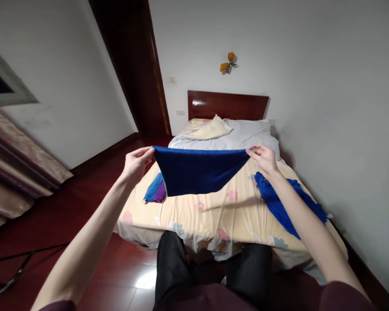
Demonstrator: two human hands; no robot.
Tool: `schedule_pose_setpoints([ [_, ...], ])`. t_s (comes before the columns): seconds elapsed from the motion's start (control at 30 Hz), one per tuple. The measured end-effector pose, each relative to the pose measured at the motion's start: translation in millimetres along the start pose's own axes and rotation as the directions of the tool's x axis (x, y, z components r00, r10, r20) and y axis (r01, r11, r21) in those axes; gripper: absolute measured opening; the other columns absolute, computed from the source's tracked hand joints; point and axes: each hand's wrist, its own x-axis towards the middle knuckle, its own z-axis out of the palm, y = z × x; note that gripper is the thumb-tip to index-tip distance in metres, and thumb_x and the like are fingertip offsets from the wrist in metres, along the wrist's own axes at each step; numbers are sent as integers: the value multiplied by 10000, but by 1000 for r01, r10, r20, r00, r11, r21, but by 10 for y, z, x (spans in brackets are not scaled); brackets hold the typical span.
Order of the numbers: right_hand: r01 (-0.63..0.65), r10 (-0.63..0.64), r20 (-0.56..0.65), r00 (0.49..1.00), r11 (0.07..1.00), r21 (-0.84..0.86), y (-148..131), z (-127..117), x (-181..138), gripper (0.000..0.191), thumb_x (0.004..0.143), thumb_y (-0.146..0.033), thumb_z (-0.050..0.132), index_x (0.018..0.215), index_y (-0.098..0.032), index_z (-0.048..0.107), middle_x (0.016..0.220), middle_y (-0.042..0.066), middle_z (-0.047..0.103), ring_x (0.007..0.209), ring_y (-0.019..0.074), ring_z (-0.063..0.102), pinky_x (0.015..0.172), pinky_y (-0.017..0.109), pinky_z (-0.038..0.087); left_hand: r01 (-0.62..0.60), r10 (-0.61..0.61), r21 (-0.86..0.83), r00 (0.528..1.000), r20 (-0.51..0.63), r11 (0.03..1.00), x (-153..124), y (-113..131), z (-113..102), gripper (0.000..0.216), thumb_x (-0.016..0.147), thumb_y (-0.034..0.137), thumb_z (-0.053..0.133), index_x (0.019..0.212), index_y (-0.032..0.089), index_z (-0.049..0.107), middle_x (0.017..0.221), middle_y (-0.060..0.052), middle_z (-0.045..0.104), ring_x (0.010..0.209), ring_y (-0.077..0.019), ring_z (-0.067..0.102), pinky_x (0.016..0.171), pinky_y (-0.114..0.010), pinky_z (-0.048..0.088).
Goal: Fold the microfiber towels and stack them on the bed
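Note:
A dark blue cloth (197,172) hangs stretched in the air above the bed (214,216). My left hand (136,163) pinches its left top corner and my right hand (263,159) pinches its right top corner. The cloth sags into a point below. Folded cloths, one light blue (153,188) and one purple (160,193), lie stacked on the bed's left side below my left hand. A crumpled blue cloth (278,203) lies on the bed's right side under my right forearm.
The bed has a floral sheet, a grey pillow (246,134), a yellow cloth (207,129) and a dark headboard (227,105). A white wall runs close along the bed's right. A dark doorway (132,65) opens left, a curtain (16,164) hangs far left, cables (19,263) cross the red floor.

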Motion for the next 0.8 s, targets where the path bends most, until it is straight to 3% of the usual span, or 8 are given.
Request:
schedule_pose_setpoints([
  [0.1, -170, 171, 39, 985, 985, -24, 26, -200, -477, 601, 503, -550, 990, 882, -189, 693, 784, 30, 719, 680, 159, 642, 637, 287, 512, 130, -133, 36, 987, 94, 991, -330, -51, -106, 519, 547, 516, 953, 874, 151, 783, 790, -47, 690, 705, -143, 570, 643, -282, 437],
  [0.17, -325, 326, 56, 944, 945, -15, 42, -343, -826, 601, 489, -511, 1005, 878, -181, 687, 744, 16, 694, 595, 126, 588, 562, 260, 465, 236, -244, 68, 957, 157, 969, -593, -116, -177, 493, 556, 508, 950, 842, 145, 778, 778, -44, 663, 687, -134, 539, 638, -278, 426],
  [0.3, -569, 567, 51, 822, 823, 11, 60, -587, -1441, 590, 501, -481, 1011, 859, -181, 650, 611, -30, 595, 516, 92, 509, 477, 218, 349, 455, -480, 155, 846, 230, 877, -1105, -277, -285, 446, 595, 537, 920, 763, 167, 736, 682, 1, 554, 634, -122, 462, 616, -272, 397],
  [0.43, -685, 684, 25, 729, 729, 17, 157, -736, -1805, 556, 542, -480, 997, 839, -186, 631, 579, -39, 553, 499, 91, 486, 454, 217, 306, 565, -606, 223, 760, 234, 794, -1422, -464, -323, 453, 608, 559, 901, 729, 176, 691, 672, 19, 501, 619, -113, 409, 602, -258, 361],
  [0.63, -758, 759, 32, 651, 646, 96, 556, -795, -1827, 521, 506, -371, 1018, 836, -169, 669, 679, -17, 604, 530, 74, 514, 462, 192, 370, 606, -650, 236, 697, 301, 759, -1441, -916, -222, 460, 622, 570, 883, 765, 172, 703, 761, -8, 566, 672, -120, 444, 643, -252, 365],
  [0.73, -746, 753, 14, 658, 649, 147, 856, -749, -1619, 494, 498, -318, 1011, 841, -169, 687, 698, -10, 618, 553, 82, 554, 461, 180, 402, 622, -648, 191, 698, 305, 760, -1213, -1180, -72, 458, 606, 551, 892, 804, 178, 715, 804, -18, 600, 706, -127, 490, 679, -257, 389],
  [0.8, -719, 733, -16, 680, 670, 183, 1049, -675, -1400, 467, 502, -293, 997, 831, -173, 688, 691, -4, 627, 574, 97, 591, 462, 175, 418, 611, -635, 176, 725, 267, 772, -966, -1320, 87, 484, 557, 538, 907, 820, 177, 723, 842, -30, 626, 718, -131, 516, 689, -264, 396],
])
